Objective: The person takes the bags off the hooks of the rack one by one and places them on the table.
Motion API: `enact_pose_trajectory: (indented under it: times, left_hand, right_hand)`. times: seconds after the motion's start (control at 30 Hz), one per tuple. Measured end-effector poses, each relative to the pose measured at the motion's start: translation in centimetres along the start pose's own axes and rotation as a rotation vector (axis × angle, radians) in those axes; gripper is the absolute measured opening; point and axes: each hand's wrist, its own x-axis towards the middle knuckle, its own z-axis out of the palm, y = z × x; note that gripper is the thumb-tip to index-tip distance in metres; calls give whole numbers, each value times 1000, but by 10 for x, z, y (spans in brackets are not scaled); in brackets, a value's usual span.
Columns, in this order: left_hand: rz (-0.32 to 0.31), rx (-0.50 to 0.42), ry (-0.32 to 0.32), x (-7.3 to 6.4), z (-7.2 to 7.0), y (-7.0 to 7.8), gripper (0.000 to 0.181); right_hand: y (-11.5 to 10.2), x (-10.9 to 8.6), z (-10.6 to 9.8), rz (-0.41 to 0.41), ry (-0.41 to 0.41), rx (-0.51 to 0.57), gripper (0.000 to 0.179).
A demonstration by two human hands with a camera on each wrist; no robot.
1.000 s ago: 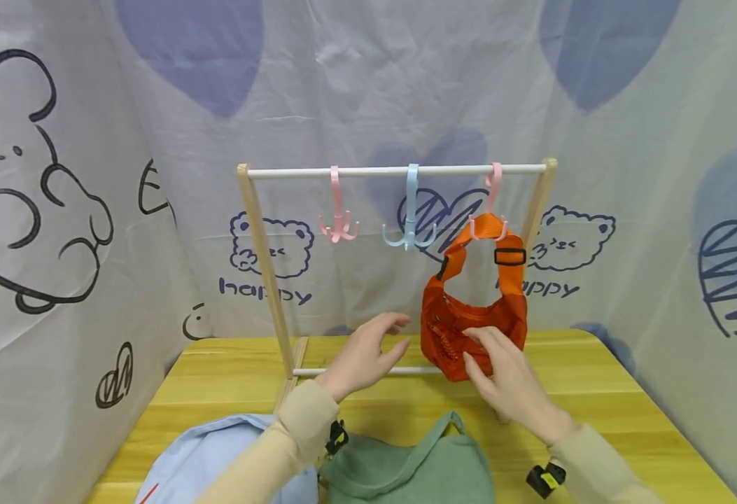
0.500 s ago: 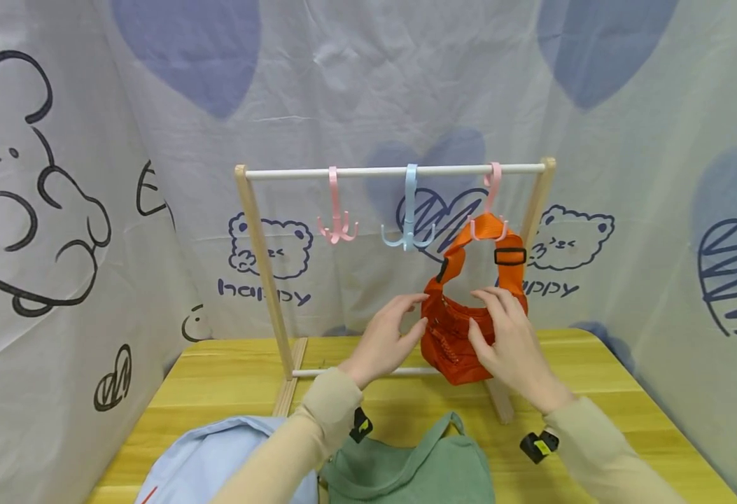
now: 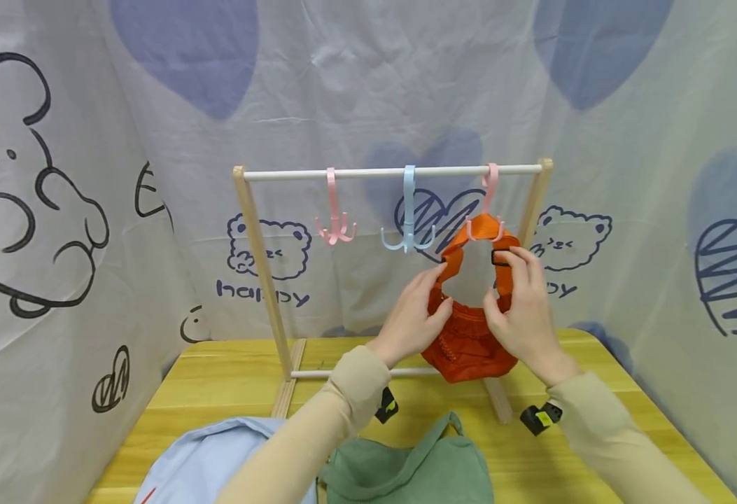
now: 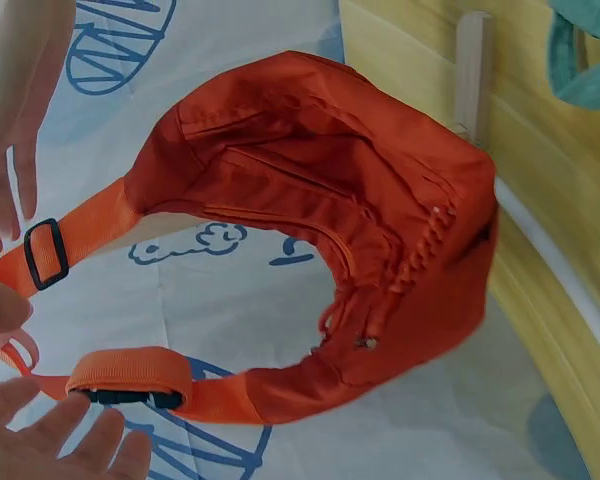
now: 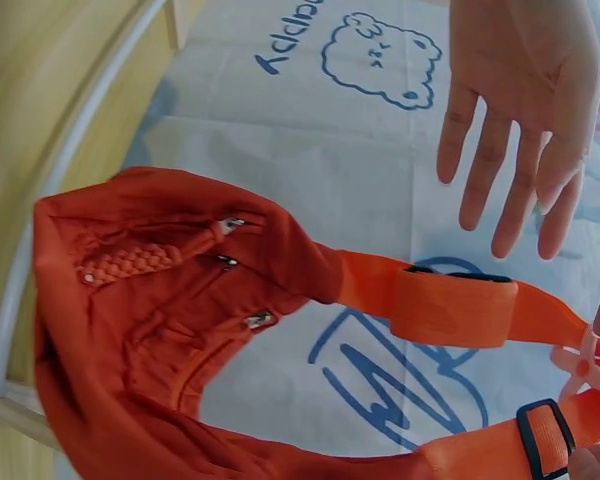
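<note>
An orange-red shoulder bag [image 3: 469,346] hangs by its strap [image 5: 455,310] from the right pink hook [image 3: 486,206] on the rack [image 3: 393,171]. My left hand [image 3: 412,318] is at the bag's left side, fingertips near the strap's black clip in the left wrist view; contact is unclear. At the other side, my right hand [image 3: 522,315] has its fingers by the black strap slider [image 4: 46,254]. The left wrist view shows those fingers straight and a little apart from the strap. Neither hand grips the bag. A braided zipper pull [image 5: 135,265] dangles on its front.
A blue hook [image 3: 409,217] and another pink hook [image 3: 333,217] hang along the rack's white bar. A green bag [image 3: 425,469] and a light blue bag [image 3: 211,458] lie at the front of the wooden table [image 3: 595,420]. A printed curtain [image 3: 368,70] stands behind.
Both hands have risen and reached forward from below, to either side of the bag's strap. The bag now faces more to the front, with its strap loop looking slightly narrower.
</note>
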Motion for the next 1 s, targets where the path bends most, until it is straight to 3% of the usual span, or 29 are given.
enact_pose_trajectory:
  times: [0.23, 0.37, 0.5, 0.67, 0.87, 1.0]
  left_hand:
    - [-105, -15, 17, 14, 2, 5, 70]
    - [-185, -54, 16, 21, 7, 5, 72]
    - [-226, -129, 17, 28, 11, 5, 74]
    - [-232, -162, 14, 36, 13, 10, 77]
    - [-171, -156, 4, 45, 12, 17, 76]
    - [-172, -157, -5, 48, 13, 23, 74]
  right_hand:
    - [1, 20, 4, 46, 38, 64, 61]
    - [4, 28, 5, 102, 14, 81, 64]
    - [6, 34, 3, 177, -31, 98, 67]
    - [7, 43, -3, 256, -90, 138, 66]
    - [7, 51, -10, 358, -196, 199, 59]
    - [12, 53, -15, 395, -235, 207, 53]
